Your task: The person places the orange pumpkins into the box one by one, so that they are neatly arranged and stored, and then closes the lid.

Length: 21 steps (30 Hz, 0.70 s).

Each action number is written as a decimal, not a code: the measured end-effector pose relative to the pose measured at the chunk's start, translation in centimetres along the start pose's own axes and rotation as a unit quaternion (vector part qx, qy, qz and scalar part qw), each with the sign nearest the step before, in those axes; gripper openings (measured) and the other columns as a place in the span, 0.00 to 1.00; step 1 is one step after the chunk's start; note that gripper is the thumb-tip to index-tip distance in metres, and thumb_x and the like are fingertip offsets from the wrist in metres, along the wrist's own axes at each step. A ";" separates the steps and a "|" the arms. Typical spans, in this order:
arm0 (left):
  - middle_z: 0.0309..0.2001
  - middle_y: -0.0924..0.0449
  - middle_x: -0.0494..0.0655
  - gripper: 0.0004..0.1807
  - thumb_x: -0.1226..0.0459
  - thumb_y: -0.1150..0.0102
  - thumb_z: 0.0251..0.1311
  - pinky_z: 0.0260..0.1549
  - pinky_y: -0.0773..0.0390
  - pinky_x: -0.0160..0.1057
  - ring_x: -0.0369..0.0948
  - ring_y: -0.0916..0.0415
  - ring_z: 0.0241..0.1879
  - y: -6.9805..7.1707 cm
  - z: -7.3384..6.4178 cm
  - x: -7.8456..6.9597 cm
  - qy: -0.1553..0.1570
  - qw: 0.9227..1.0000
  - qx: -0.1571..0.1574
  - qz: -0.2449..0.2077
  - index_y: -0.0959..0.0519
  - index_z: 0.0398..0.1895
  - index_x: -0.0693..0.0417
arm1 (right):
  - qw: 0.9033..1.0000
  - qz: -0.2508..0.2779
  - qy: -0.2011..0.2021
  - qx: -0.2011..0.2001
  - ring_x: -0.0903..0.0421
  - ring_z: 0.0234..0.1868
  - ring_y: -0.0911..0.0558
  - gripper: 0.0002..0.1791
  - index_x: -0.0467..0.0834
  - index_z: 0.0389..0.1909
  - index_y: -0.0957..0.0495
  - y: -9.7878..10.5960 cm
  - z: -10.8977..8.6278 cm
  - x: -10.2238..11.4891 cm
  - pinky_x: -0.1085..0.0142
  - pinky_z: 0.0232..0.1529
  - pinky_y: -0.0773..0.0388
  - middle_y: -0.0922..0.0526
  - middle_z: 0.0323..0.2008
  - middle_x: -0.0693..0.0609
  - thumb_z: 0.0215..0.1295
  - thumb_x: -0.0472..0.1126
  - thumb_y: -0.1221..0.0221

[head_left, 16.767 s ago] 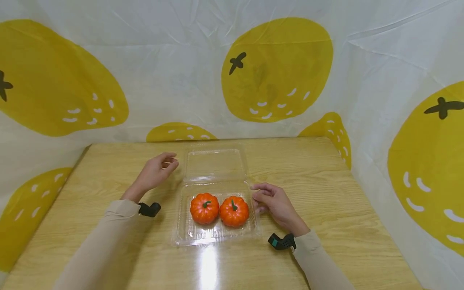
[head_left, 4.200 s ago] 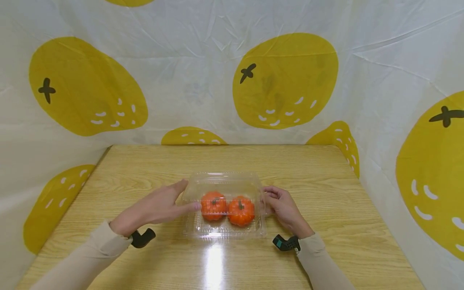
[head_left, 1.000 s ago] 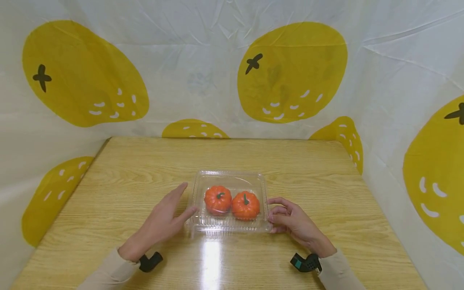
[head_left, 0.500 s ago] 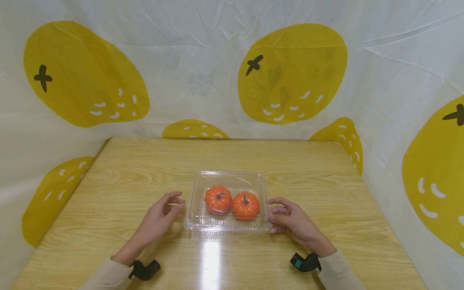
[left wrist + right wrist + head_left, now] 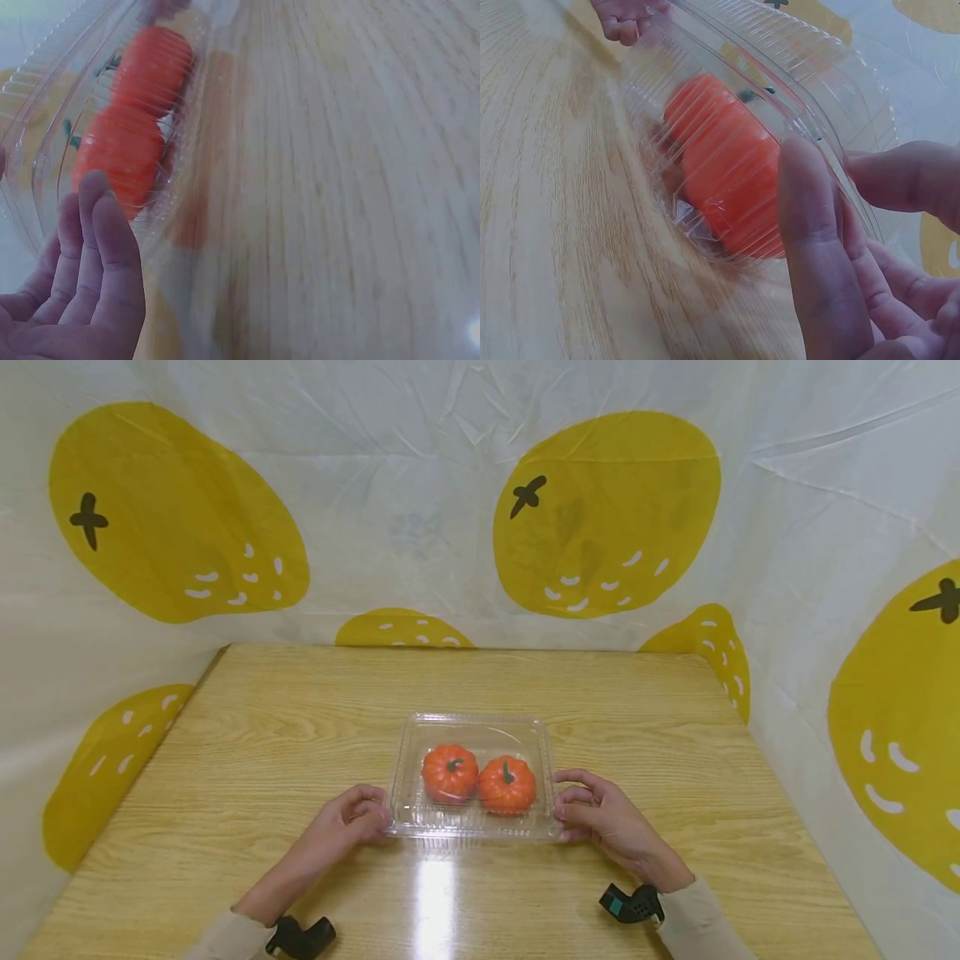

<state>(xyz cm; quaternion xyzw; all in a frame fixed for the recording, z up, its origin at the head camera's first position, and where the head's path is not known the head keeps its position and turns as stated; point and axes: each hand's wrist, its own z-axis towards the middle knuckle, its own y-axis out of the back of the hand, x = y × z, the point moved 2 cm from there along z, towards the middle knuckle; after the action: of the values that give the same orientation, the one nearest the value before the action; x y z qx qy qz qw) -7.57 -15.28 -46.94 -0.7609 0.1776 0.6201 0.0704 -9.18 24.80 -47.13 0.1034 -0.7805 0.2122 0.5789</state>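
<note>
A clear plastic clamshell container [image 5: 487, 731] lies with its lid down over two orange toy pumpkins [image 5: 450, 774] with green stems. My left hand [image 5: 337, 831] pinches the container's front left corner, thumb on top. In the left wrist view its fingers [image 5: 112, 259] reach along the ribbed wall under the rim. On the opposite side my right hand [image 5: 615, 822] grips the right edge near the front corner. The right wrist view shows the rim between my right thumb [image 5: 907, 180] and index finger [image 5: 810, 225]. Both pumpkins [image 5: 727, 172] show through the plastic.
The container sits mid-way on a light wood-grain table [image 5: 300, 710]. A white cloth [image 5: 405, 510] with big yellow fruit prints hangs behind and along both sides. A black wrist camera [image 5: 303, 935] is on the left wrist, another [image 5: 632, 903] on the right.
The lid, open at first, has swung down over the pumpkins. My left hand drew back from the left side, then came to the front left corner and took hold. The right hand keeps its grip.
</note>
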 end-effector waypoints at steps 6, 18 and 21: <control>0.39 0.16 0.46 0.21 0.57 0.45 0.75 0.46 0.13 0.34 0.40 0.14 0.39 -0.3 -0.1 0.3 0.009 0.999 0.035 0.012 0.25 0.50 0.71 | 1.000 -0.008 -0.002 -0.008 0.63 0.39 0.15 0.28 0.39 0.69 0.35 -0.1 0.0 0.0 0.66 0.41 0.10 0.14 0.41 0.58 0.72 0.34 0.38; 0.29 0.19 0.43 0.26 0.56 0.51 0.79 0.35 0.13 0.34 0.35 0.19 0.28 -0.8 -0.1 1.2 -0.007 0.997 0.072 -0.002 0.24 0.42 0.79 | 1.000 -0.012 -0.014 -0.001 0.62 0.43 0.15 0.32 0.37 0.72 0.39 -0.5 -0.5 0.5 0.61 0.49 0.10 0.15 0.44 0.57 0.72 0.35 0.38; 0.29 0.18 0.43 0.27 0.56 0.52 0.80 0.34 0.13 0.34 0.34 0.19 0.28 -1.0 -0.1 1.3 -0.012 0.997 0.078 -0.009 0.24 0.42 0.80 | 1.000 -0.010 -0.016 0.010 0.62 0.44 0.14 0.31 0.38 0.71 0.39 -0.4 -0.6 0.6 0.60 0.51 0.11 0.15 0.44 0.57 0.72 0.35 0.39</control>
<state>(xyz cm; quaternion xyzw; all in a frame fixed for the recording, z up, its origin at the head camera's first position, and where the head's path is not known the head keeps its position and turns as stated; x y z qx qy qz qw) -6.86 -14.60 -48.24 -0.7469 0.2181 0.6130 0.1371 -8.62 24.74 -46.34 0.1200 -0.7862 0.2129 0.5676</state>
